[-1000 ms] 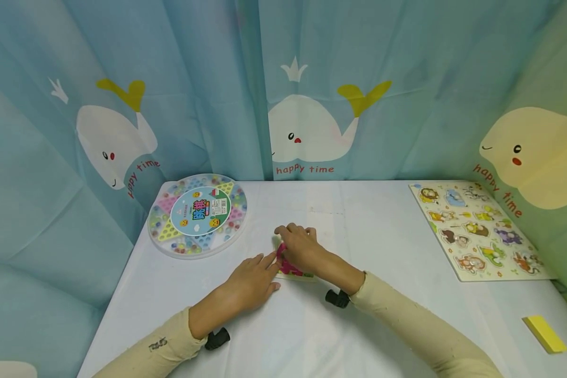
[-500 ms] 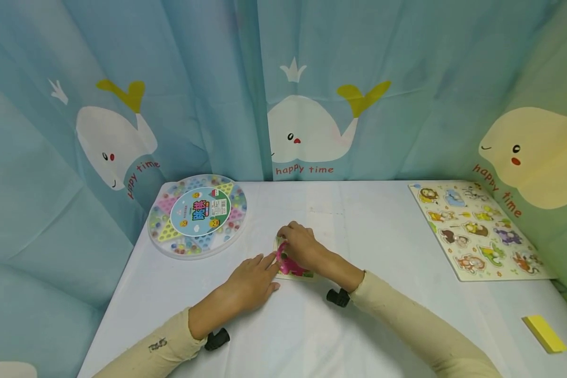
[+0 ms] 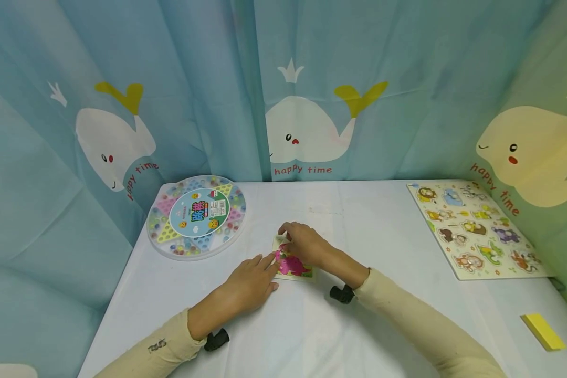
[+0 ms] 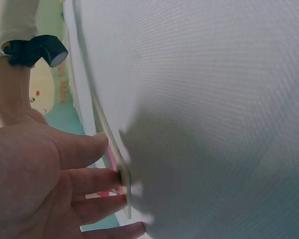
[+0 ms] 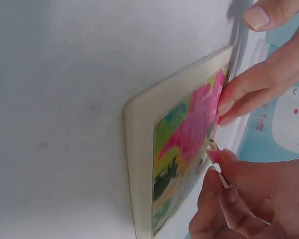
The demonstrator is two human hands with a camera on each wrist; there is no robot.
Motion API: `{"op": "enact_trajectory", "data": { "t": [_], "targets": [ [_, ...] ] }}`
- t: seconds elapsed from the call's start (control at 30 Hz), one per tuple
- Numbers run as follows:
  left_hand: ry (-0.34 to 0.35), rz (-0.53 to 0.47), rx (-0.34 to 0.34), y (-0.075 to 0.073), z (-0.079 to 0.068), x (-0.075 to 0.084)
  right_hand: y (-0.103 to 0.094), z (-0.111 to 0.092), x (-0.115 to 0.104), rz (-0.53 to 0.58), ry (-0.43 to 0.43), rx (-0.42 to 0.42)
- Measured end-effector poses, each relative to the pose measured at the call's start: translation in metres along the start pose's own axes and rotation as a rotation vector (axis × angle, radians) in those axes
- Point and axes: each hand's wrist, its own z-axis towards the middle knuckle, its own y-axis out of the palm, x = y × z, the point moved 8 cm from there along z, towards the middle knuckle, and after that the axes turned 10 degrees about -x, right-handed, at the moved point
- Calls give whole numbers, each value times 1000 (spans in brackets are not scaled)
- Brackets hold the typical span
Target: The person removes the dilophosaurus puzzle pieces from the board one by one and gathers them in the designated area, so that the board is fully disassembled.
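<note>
A small framed jigsaw puzzle (image 3: 302, 279) with a pink dinosaur picture lies flat at mid-table. My left hand (image 3: 250, 283) is spread at its left side, with fingertips on the edge and picture; the left wrist view shows its straight fingers (image 4: 97, 209) over the frame's rim. My right hand (image 3: 309, 247) is above the puzzle's upper part and covers some of it. In the right wrist view, its thumb and index finger pinch a small pink jigsaw piece (image 5: 215, 154) close over the picture. Another thin piece edge (image 5: 224, 180) shows between those fingers.
A round Chinese checkers set (image 3: 196, 218) with marbles lies at the back left. At the right is an animal peg puzzle board (image 3: 482, 228), with a yellow block (image 3: 543, 332) nearer the front. A whale-print curtain (image 3: 208, 94) hangs behind the white table.
My right hand has drawn slightly to the right, uncovering more of the pink dinosaur and the puzzle's upper left corner. My left hand has stayed in place.
</note>
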Motion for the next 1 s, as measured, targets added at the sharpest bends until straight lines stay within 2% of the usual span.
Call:
{"op": "enact_trajectory", "data": {
  "t": [0.13,0.43,0.73,1.0],
  "targets": [
    [1,-9,-8,-1,0,0,-11,-5,9,58,-3,20],
    [-14,-67,-40,2,0,-1,-45,-27,49,42,-28,98],
    [-6,-72,-35,1,-2,-1,-76,-50,103,40,54,16],
    [1,-89,-20,1,-3,-2,-87,-54,134,57,73,-49]
  ]
}}
